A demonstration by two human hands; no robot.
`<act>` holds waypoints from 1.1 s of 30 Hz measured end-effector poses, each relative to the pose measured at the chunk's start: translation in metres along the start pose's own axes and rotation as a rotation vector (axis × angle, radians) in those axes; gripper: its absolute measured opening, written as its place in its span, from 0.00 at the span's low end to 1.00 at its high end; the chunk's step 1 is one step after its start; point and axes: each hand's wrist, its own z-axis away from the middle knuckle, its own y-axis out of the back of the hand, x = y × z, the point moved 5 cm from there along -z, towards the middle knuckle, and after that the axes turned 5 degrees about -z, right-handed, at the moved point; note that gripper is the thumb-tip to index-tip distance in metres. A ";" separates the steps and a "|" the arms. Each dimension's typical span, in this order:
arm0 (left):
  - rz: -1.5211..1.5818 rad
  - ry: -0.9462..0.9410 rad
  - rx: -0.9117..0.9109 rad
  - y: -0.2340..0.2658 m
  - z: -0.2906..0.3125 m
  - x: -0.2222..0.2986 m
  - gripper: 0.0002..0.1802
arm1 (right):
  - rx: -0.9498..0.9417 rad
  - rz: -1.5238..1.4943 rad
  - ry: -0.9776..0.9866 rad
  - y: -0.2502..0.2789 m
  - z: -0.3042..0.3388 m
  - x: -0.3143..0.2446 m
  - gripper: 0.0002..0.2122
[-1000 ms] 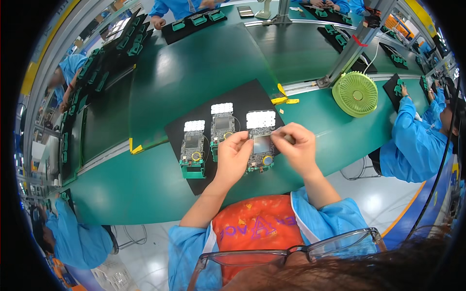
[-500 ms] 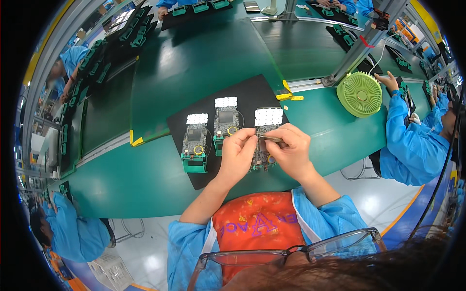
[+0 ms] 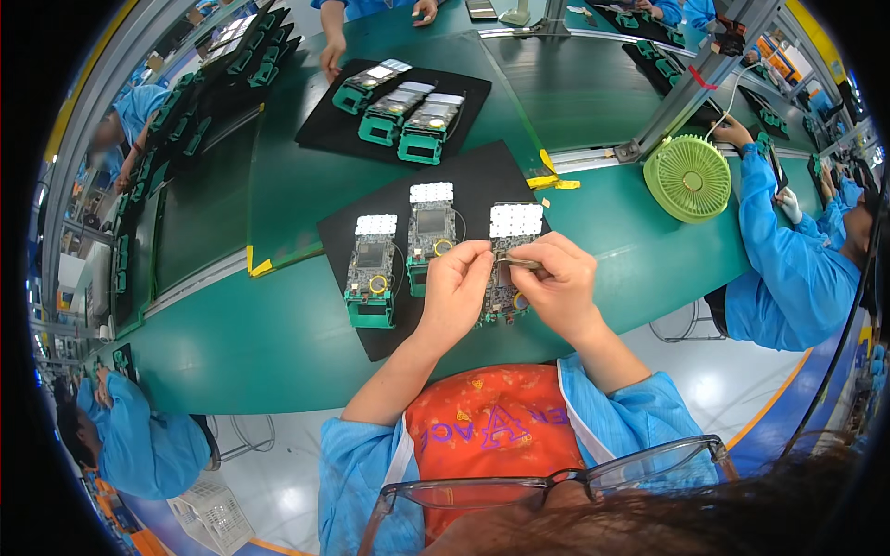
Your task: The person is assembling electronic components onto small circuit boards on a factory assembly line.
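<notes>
Three circuit boards in green holders lie on a black mat (image 3: 340,246) in front of me. My left hand (image 3: 459,289) is closed in a pinch at the upper left part of the right circuit board (image 3: 516,221); whatever its fingertips hold is hidden. Over the same board, my right hand (image 3: 564,289) grips slim metal tweezers (image 3: 525,263), their tip close to my left fingers. Both hands cover much of this board. The middle circuit board (image 3: 431,221) and the left circuit board (image 3: 375,258) lie untouched, each with a white key pad at its far end.
Beyond my mat, a second black mat (image 3: 320,125) carries three more boards, near a co-worker's hand (image 3: 332,56). A green fan (image 3: 688,179) stands to the right by a metal post (image 3: 663,102). Yellow tape (image 3: 554,183) marks the belt edge. Co-workers sit on both sides.
A co-worker's mat with three boards has come nearer across the far green surface, and that hand has moved. My hands stay over the right board, shifting only slightly.
</notes>
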 end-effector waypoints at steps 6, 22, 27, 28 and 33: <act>0.013 0.014 0.010 -0.001 0.000 -0.001 0.08 | -0.038 0.092 0.145 0.001 -0.001 -0.004 0.09; -0.113 -0.033 0.012 0.000 -0.001 0.003 0.09 | -0.171 0.049 -0.122 0.014 0.002 -0.006 0.09; -0.195 -0.103 0.021 0.000 0.000 0.014 0.08 | -0.297 0.022 -0.386 0.018 -0.001 -0.001 0.07; -0.206 -0.120 0.006 -0.002 0.000 0.016 0.09 | -0.340 0.011 -0.419 0.017 0.001 0.005 0.07; -0.206 -0.145 -0.015 -0.005 0.001 0.023 0.09 | -0.365 -0.048 -0.511 0.015 0.000 0.006 0.08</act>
